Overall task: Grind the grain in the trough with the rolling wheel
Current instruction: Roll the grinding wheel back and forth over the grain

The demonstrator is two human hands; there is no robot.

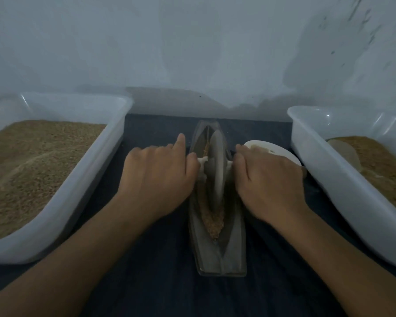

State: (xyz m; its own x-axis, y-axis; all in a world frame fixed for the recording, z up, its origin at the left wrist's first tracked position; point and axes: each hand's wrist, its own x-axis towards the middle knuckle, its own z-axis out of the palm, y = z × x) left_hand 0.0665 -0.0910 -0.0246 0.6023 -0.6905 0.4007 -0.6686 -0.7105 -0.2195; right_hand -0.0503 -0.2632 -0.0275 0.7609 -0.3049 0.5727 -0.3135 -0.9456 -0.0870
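Head view: a long, narrow, boat-shaped grey metal trough (222, 248) lies in the middle of the frame on a dark blue cloth-covered table (165, 282), one pointed end near the lower edge of the frame, the other toward the pale wall at the top.
Wheel: a thin grey metal disc, the rolling wheel (216, 165), stands upright on its edge in the trough's groove, a little beyond the trough's middle.
Axle: a pale, short handle (201, 162) sticks out to each side of the disc, crosswise to the trough.
Left hand: the left hand (157, 177) lies over the left end of the handle, fingers curled down onto it and the index finger stretched forward; it holds the handle.
Right hand: the right hand (269, 179) covers the right end the same way, fingers bent around it.
Grain: brown crushed grain (212, 219) lies along the groove, most of it in the near stretch, between the wheel and the lower edge of the frame; a thin line shows just beyond the wheel.
Key relation: the trough's long axis runs straight away from the person, so the wheel can only roll up or down the frame; the bulk of the grain lies on the near side, so I judge a pull toward the body comes next.
Balance: both hands sit level and equally close to the disc, which should keep it upright.
Sides: a white plastic tub of brown grain (62, 179) stands at the left, another white tub (343, 179) at the right, a white round dish (274, 149) just behind the right hand.
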